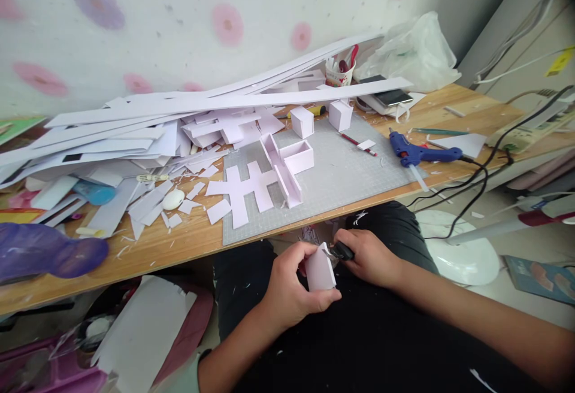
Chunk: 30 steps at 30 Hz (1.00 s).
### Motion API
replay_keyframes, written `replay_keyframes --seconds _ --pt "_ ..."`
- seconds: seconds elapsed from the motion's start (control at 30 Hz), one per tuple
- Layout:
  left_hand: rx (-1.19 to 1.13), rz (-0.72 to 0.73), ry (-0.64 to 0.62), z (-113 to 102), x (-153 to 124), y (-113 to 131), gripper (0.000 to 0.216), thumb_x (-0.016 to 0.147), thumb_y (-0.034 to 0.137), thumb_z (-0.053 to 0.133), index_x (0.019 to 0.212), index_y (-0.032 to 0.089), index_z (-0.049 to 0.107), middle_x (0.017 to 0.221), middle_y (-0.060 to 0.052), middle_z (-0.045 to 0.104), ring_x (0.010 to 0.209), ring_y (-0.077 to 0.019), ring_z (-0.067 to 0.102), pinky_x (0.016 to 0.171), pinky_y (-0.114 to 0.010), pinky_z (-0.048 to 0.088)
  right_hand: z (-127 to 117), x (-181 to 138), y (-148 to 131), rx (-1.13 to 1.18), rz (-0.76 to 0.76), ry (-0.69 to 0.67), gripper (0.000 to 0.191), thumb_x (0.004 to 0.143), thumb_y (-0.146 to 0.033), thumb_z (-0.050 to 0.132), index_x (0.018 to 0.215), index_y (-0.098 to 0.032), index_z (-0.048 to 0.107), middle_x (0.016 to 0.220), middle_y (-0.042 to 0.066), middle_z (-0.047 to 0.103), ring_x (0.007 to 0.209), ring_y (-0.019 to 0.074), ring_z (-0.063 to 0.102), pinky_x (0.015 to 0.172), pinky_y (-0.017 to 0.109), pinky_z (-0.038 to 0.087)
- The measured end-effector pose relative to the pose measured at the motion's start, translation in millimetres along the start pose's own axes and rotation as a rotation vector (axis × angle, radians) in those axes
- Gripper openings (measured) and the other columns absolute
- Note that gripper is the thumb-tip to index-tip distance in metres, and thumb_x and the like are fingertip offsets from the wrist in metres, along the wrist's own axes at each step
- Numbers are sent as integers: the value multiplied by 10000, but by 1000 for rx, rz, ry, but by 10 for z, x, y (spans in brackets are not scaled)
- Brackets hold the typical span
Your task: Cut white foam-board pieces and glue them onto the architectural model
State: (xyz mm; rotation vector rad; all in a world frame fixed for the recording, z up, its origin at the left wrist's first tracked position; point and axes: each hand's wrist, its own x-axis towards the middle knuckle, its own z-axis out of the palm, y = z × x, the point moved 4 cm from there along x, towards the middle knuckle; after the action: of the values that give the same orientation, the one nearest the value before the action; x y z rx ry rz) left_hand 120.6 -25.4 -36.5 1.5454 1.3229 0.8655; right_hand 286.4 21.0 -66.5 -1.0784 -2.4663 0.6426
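- Head view: the left hand (287, 285) pinches a small white piece (318, 270) between its thumb and fingers.
- The white piece is up over the person's lap, just in front of the wooden table (157, 255).
- The right hand (368, 256) is curled around a black tool (345, 251), and the tool's metal end is at the top edge of the white piece. I cannot tell if it goes in.
- A gray mat (345, 168) lies on the table.
- On it sit an open white box (304, 158) with a side arm and, just beside that, a flat cut shape (240, 192).
- Two little white blocks (302, 122) stand near the mat's back edge.
- A blue glue gun (420, 153) lies at the mat's right side.
- Long white strips (233, 104) are piled behind.
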Motion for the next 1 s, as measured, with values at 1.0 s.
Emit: replay_keyframes --seconds 1.0 --pt "-670 160 -115 75 5 17 721 746 559 685 1378 317 437 1437 -91 483 1306 -297 464 1090 -466 349 -143 208 -252 1176 321 -37 337 772 -401 710 1006 -176 616 770 -1 575 559 92 443 495 222 368"
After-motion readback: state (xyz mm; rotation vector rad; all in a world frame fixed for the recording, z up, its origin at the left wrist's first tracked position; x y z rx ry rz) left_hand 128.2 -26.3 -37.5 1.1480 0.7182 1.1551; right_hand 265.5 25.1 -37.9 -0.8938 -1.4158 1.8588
